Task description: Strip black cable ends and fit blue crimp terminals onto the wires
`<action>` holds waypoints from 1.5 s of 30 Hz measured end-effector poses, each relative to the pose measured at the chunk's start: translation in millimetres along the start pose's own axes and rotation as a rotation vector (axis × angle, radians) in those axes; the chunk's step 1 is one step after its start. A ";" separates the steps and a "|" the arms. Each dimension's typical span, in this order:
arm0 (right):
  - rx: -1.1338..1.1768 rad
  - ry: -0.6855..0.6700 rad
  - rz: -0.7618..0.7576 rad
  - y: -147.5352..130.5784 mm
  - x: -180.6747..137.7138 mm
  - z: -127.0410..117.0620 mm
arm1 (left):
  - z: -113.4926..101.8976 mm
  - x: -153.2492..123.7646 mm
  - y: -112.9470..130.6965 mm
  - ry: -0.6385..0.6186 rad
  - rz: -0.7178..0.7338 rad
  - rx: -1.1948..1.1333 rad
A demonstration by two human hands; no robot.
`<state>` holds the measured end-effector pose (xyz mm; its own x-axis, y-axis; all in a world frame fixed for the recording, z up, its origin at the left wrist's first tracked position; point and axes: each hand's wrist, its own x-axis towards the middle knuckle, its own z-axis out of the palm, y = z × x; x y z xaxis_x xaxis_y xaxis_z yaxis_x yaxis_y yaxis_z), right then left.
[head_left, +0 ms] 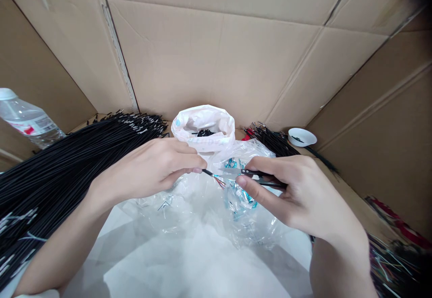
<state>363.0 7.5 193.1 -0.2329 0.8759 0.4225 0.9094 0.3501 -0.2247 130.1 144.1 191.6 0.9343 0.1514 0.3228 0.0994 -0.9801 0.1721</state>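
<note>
Grip on cable (209, 173), cardboard walls (216, 59) around

Walls all round: corrugated cardboard (216, 55), matt brown, creased, glossy tape strips on the seams. Black cable bundle (60, 163) at 9 o'clock: smooth rubbery jacket, slight sheen, bare metal tips. Left hand (151, 167) pinches one black cable (209, 173) with thin coloured plastic-insulated cores showing at its stripped end. Right hand (297, 194) grips a tool (259, 178), black matt handles. Clear plastic film (189, 212) underneath, glossy, crinkled. White plastic bag (202, 124) at 12, thin, soft sheen. Bottle (27, 118) at 10: clear glossy plastic. Small white dish (302, 137) at 2, smooth, glossy.
</note>
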 end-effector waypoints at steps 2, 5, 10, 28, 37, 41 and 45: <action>0.000 -0.007 0.004 -0.2 0.5 0.1 | 0.1 0.2 0.2 -0.002 0.000 0.002; 0.017 -0.021 0.010 -0.1 1.2 0.0 | -0.4 0.4 0.9 0.000 0.003 0.000; 0.070 -0.039 0.034 1.3 2.1 1.1 | -0.5 0.8 0.5 0.006 -0.003 0.005; 0.188 -0.110 0.089 2.5 4.9 0.3 | 1.0 0.6 1.1 -0.013 -0.040 0.027; 0.169 -0.155 0.054 5.0 2.4 -1.8 | 3.5 0.3 1.0 -0.054 -0.011 0.061; 0.176 -0.190 0.041 6.2 1.8 -2.1 | 3.6 0.9 1.2 -0.064 0.005 0.081; 0.184 -0.232 0.040 7.7 2.5 -0.8 | 4.5 2.7 2.5 -0.074 0.030 0.098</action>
<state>369.7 12.1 193.1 -0.2903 0.9352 0.2030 0.8467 0.3498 -0.4009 134.4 141.6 188.7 0.9597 0.1159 0.2562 0.1009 -0.9924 0.0709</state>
